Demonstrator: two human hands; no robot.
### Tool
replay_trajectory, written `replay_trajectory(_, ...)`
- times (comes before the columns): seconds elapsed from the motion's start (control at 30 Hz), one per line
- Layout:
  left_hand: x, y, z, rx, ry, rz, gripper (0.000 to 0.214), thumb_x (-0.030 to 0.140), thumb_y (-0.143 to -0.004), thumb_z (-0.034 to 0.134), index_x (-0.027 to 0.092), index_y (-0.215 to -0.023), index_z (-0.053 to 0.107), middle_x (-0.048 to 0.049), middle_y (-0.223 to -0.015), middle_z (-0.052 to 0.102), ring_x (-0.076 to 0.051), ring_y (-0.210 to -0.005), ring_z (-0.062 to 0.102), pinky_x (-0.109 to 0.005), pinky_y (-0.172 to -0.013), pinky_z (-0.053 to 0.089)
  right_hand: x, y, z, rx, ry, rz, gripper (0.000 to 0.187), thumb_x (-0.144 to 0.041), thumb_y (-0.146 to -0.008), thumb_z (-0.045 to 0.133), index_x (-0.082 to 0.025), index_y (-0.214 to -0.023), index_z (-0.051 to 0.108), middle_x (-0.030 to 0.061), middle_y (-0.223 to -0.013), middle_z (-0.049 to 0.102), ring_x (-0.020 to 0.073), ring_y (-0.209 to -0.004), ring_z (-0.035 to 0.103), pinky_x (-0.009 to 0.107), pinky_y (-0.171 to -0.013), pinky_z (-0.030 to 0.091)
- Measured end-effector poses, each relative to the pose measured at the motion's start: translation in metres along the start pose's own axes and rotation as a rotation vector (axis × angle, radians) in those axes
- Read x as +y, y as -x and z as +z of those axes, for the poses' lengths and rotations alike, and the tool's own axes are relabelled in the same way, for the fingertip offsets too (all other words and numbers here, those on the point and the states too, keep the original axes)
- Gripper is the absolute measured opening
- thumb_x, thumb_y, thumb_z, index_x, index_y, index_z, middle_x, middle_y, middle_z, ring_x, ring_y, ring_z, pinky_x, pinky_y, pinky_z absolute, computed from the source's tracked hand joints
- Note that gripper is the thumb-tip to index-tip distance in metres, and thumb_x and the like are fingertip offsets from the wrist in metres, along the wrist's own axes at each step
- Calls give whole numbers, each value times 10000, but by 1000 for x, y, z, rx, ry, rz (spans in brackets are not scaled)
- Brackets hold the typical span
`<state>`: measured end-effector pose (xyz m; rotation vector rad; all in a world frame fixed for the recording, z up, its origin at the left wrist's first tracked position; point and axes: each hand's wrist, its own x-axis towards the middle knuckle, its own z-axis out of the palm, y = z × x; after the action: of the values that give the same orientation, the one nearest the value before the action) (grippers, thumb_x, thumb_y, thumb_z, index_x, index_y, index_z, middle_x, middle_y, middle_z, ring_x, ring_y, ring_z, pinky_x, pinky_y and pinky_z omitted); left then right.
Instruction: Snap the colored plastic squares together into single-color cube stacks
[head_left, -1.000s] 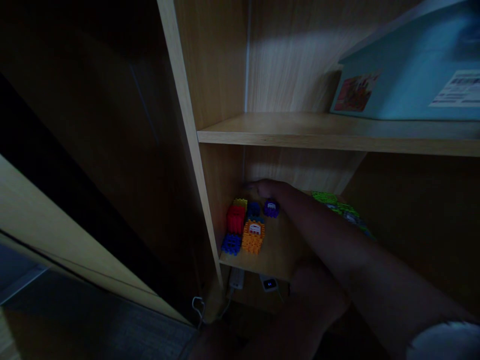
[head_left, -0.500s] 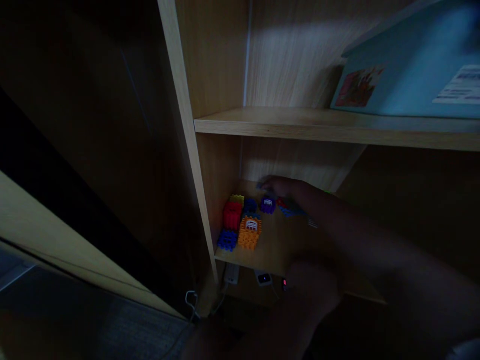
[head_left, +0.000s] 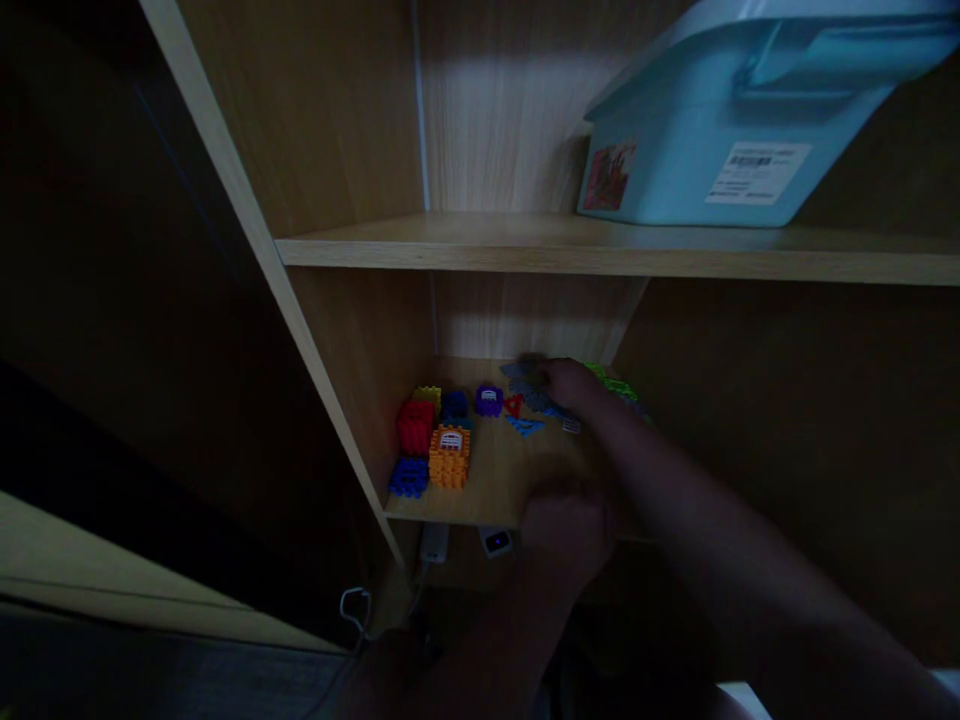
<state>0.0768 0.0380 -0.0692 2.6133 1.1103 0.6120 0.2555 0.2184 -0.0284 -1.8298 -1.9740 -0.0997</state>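
Observation:
My right hand [head_left: 568,384] reaches deep into the lower shelf, fingers curled down at several grey interlocking building pieces [head_left: 529,392]. Its fingertips are dark and blurred, so what they hold is unclear. My left hand [head_left: 568,522] is closed in a fist near the shelf's front edge, and anything inside it is hidden. Left of the grey pieces stands a purple block with a white window [head_left: 489,401]. A red triangle [head_left: 514,405] and a blue triangular piece [head_left: 526,426] lie close by. Lime-green pieces [head_left: 619,386] show behind my right wrist.
At the shelf's left are a stack of orange pieces [head_left: 449,462], a red block [head_left: 415,428], blue pieces [head_left: 409,478] and yellow ones [head_left: 427,396]. The upper shelf board [head_left: 487,254] carries a lidded teal box [head_left: 675,170]. Below hang a power strip [head_left: 434,542] and cables.
The view has swung right, showing more of the teal box. My right hand has moved from beyond the purple block to the grey pieces on its right. My left hand stays near the front edge.

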Motion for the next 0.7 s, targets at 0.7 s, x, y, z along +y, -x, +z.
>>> replay_trajectory(0.7, 0, 2, -1, 36, -113, -10, 166, 279, -1014, 579, 205, -960, 717, -70, -929, 743, -231, -886, 716, -347, -790, 550, 17, 30, 6, -106, 117, 122, 308, -424, -954, 765, -200, -1161, 811, 122, -1187, 821, 271, -1078, 760, 306, -888, 530)
